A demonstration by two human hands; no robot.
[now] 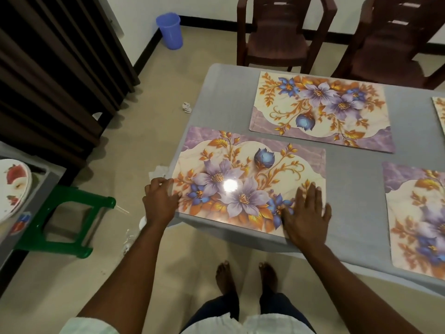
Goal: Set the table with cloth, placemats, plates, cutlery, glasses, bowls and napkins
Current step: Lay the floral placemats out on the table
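A grey cloth (356,150) covers the table. On it lie floral placemats: a near left placemat (248,174), a far placemat (320,109), a near right placemat (419,218), and the corner of one more placemat (439,112) at the right edge. My left hand (160,200) pinches the left edge of the near left placemat at the table's corner. My right hand (305,210) lies flat, fingers spread, on that mat's near right corner. A stack of white plates (13,186) with a fruit print sits on a surface at far left.
Two dark brown chairs (277,37) (395,42) stand at the table's far side. A green stool (65,220) is on the floor to the left, a blue bin (169,30) by the wall, crumpled paper (186,107) on the floor. Dark curtains (53,68) hang at left.
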